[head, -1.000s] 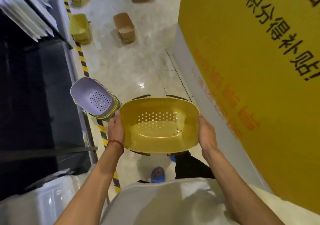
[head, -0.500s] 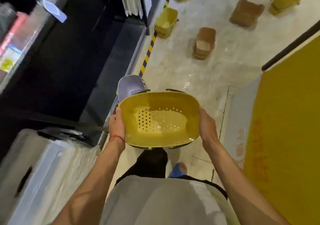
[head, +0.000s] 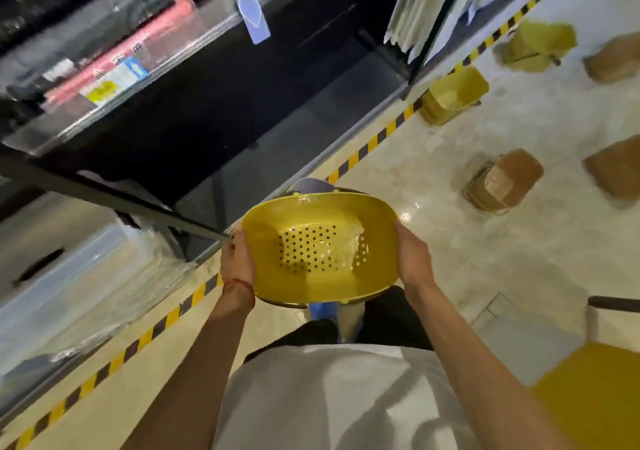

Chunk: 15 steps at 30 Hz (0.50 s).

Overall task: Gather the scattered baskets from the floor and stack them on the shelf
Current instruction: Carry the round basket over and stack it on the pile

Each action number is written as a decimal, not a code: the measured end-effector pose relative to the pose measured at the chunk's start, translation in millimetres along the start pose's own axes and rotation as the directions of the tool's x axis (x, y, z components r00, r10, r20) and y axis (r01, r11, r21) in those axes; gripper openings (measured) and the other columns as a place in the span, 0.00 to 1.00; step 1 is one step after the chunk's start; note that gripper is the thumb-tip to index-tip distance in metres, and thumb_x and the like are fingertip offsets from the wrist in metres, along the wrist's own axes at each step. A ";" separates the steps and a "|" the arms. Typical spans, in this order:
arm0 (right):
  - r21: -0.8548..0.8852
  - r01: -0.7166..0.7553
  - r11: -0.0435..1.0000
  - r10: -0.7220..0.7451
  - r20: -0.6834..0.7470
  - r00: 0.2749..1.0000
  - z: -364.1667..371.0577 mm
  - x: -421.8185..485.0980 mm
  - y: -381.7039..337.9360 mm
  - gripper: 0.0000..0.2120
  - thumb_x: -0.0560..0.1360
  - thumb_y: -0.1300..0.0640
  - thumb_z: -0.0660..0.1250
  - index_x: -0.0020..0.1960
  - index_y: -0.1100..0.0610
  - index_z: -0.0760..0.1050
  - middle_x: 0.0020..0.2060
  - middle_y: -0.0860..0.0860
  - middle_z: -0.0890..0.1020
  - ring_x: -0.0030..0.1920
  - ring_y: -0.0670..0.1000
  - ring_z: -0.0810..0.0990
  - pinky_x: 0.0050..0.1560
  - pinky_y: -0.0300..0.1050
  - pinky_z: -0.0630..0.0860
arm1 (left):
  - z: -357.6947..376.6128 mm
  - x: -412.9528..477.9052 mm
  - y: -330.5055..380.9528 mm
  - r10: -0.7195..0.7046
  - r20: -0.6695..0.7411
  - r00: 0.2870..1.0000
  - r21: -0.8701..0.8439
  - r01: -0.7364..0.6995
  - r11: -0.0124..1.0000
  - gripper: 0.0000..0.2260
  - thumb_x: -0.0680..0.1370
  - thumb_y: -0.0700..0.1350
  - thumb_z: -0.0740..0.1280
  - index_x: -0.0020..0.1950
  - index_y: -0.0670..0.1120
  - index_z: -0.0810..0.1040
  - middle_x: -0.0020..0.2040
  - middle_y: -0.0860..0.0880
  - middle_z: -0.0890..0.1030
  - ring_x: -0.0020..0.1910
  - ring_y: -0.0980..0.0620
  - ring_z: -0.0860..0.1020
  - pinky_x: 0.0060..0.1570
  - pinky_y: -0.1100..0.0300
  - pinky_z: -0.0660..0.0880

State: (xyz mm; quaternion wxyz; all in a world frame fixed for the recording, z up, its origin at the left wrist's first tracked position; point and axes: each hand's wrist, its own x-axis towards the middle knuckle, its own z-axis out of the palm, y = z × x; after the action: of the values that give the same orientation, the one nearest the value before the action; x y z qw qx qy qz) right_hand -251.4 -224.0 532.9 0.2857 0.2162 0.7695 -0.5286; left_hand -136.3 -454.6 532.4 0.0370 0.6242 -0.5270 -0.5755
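Two grips clasp one yellow basket (head: 322, 207) at waist height above the floor (head: 450, 252); left grip (head: 237, 259) and right grip (head: 412, 259) each curl round an end rim, fingers hidden beneath; a purple basket (head: 310, 184) is mostly hidden behind it; the dark shelf (head: 207, 120) is blurred.

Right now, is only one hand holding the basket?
No, the left hand and right hand grip opposite ends of the yellow basket.

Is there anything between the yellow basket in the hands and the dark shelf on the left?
A purple basket shows just past the far rim of the yellow basket, at the shelf edge. A dark bar ends close to the left hand.
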 end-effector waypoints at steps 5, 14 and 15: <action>-0.108 0.016 0.994 0.002 0.163 0.987 22.3 56.3 -43.2 0.15 0.81 0.40 0.60 0.49 0.44 0.83 0.53 0.50 0.85 0.55 0.54 0.83 0.60 0.56 0.79 | 11.0 17.4 1.8 -0.113 -0.136 0.984 -0.153 0.092 0.984 0.26 0.82 0.63 0.54 0.73 0.48 0.68 0.71 0.43 0.72 0.57 0.46 0.71 0.59 0.49 0.68; -0.386 0.101 0.917 0.101 0.469 0.877 54.5 159.7 -115.8 0.17 0.83 0.41 0.58 0.59 0.47 0.82 0.56 0.51 0.85 0.54 0.52 0.84 0.50 0.48 0.81 | 71.2 11.8 -2.1 -0.422 -0.326 0.846 -0.483 0.234 0.844 0.18 0.81 0.64 0.56 0.60 0.51 0.68 0.58 0.47 0.73 0.55 0.46 0.72 0.56 0.51 0.70; -0.416 0.115 0.902 0.114 0.486 0.867 58.9 167.2 -121.4 0.19 0.82 0.40 0.58 0.62 0.47 0.81 0.58 0.51 0.84 0.56 0.53 0.83 0.56 0.51 0.81 | 78.5 10.2 -3.4 -0.451 -0.328 0.830 -0.517 0.241 0.821 0.18 0.81 0.63 0.56 0.60 0.50 0.68 0.57 0.47 0.72 0.54 0.46 0.72 0.54 0.51 0.69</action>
State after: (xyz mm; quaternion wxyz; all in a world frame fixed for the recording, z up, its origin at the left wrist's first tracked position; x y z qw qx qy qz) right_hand -440.3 -316.2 488.6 0.5151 0.0033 0.7669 -0.3828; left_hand -195.9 -416.2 497.0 0.1909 0.7976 -0.2298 -0.5240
